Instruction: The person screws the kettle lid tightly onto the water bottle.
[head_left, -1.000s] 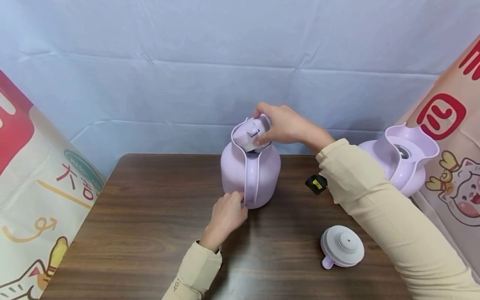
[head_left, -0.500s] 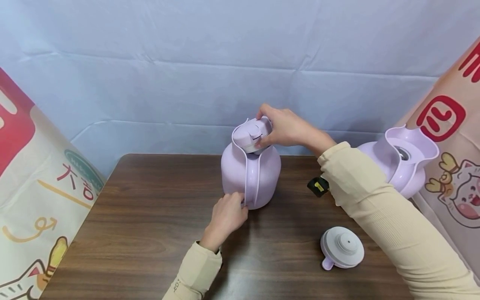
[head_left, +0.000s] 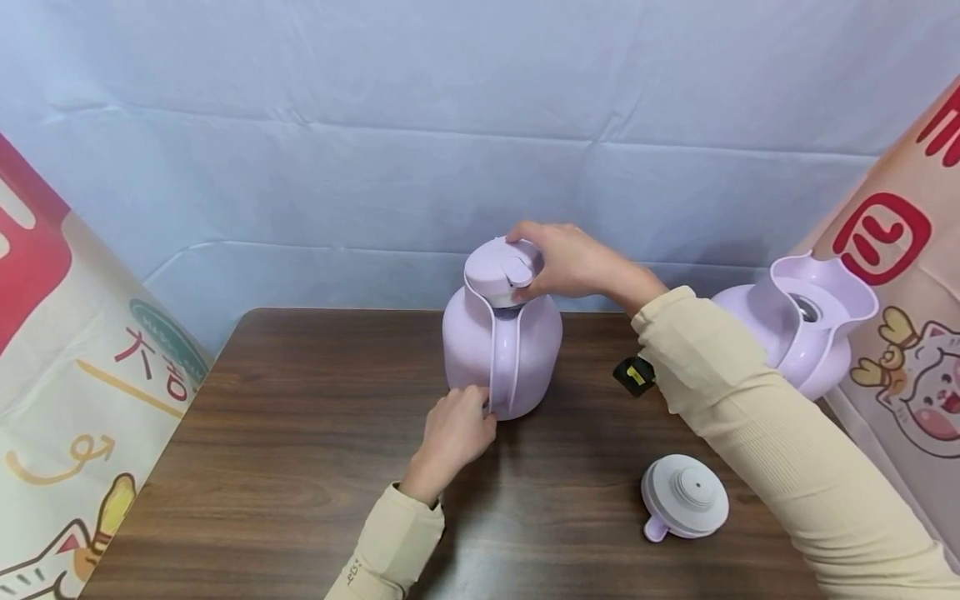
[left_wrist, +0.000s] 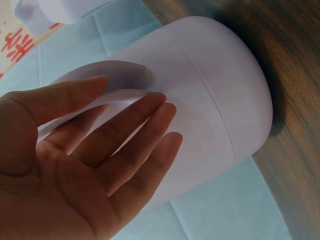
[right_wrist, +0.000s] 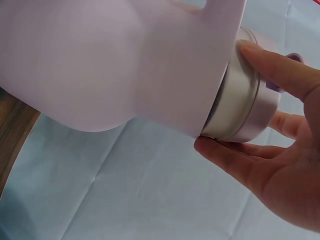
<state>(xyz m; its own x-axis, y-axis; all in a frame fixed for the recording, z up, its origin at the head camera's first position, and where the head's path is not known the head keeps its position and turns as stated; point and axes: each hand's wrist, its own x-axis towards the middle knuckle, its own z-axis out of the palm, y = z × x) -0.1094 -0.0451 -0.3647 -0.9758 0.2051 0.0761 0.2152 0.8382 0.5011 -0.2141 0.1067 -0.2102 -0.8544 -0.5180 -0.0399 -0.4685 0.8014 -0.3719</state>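
Observation:
A lilac vacuum jug (head_left: 467, 343) stands at the table's back edge, its handle facing me. My left hand (head_left: 454, 429) holds the lower part of that handle; in the left wrist view the thumb lies along one side of the handle (left_wrist: 125, 75), fingertips at the jug's body. At the mouth, my right hand (head_left: 573, 260) grips a round lilac lid (head_left: 491, 267) by its edge, thumb near side, fingers far side. The right wrist view shows the lid's pale lower band (right_wrist: 232, 100) partly above the jug's rim.
On the wooden table (head_left: 322, 433), a second lid (head_left: 686, 496) lies upside down at the right. Another lilac jug (head_left: 810, 342), open at the top, stands at back right behind the right sleeve. A small black-and-yellow object (head_left: 634, 375) shows by the cuff. Pale cloth (head_left: 337, 167) hangs behind.
The lid in my right hand has gone from tilted to flatter, and its lever has turned a little. My left hand and the jug stay in place.

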